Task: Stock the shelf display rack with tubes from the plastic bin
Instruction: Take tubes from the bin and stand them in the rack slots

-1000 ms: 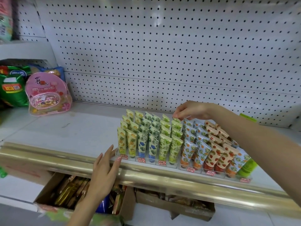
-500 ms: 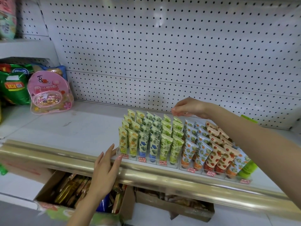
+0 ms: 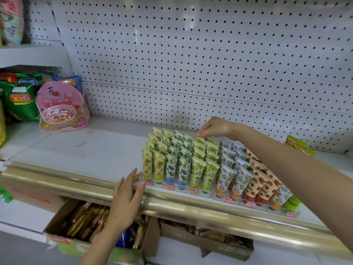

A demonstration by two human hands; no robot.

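Two clear tiered display racks (image 3: 160, 185) stand side by side on the white shelf, packed with upright printed tubes: yellow, blue and green ones (image 3: 196, 170) on the left, orange and strawberry ones (image 3: 254, 185) on the right. My right hand (image 3: 216, 129) reaches over the back row, its bunched fingertips pinching the top edge of a green tube (image 3: 200, 140) there. My left hand (image 3: 126, 199) lies open over the gold rail, fingers straight, one fingertip touching the left rack's front left corner.
A gold rail (image 3: 200, 209) runs along the shelf front. Pink pouch (image 3: 61, 108) and green snack bags (image 3: 19, 100) sit at the far left. Cardboard boxes of snacks (image 3: 89, 224) are on the shelf below. White pegboard (image 3: 191, 64) forms the back wall.
My right hand has shifted a little left and lowered its fingertips onto the back-row green tube. My left hand stays at the rack's corner, barely moved.
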